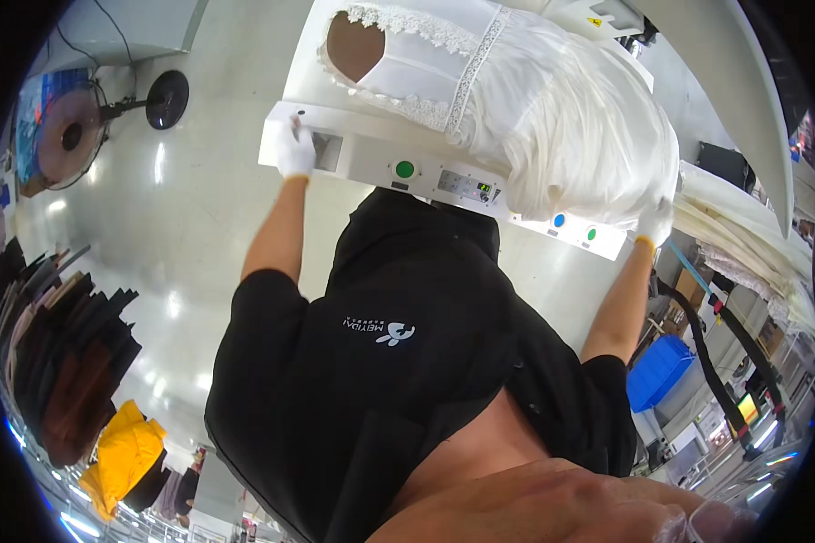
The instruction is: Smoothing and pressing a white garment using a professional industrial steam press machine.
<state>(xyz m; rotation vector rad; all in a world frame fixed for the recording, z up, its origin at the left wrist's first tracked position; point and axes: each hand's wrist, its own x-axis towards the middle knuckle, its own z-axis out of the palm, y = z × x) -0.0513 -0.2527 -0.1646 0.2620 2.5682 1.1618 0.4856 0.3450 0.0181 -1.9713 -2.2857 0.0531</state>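
Note:
A white dress (pixel 530 102) lies over a white pressing machine (pixel 380 129), its gathered skirt spread to the right and its lace-trimmed bodice to the left. A brown heart-shaped area (pixel 356 47) shows within the lace at the neck end. My left hand (pixel 296 148), in a white glove with bare fingertips, is at the left end of the machine's front panel, beside a square recess (pixel 327 151); blur hides its exact finger pose. My right hand (pixel 655 220), also gloved, holds the skirt's edge at the panel's right end, partly hidden by cloth.
Green (pixel 405 170) and blue (pixel 559 220) buttons and a small display (pixel 483 186) are on the panel. A curved white machine part (pixel 740 88) rises at right. Pale garments (pixel 740 217) hang beyond my right hand, above a blue bin (pixel 659 372). A fan (pixel 71 136) and dark garments (pixel 75 360) stand left.

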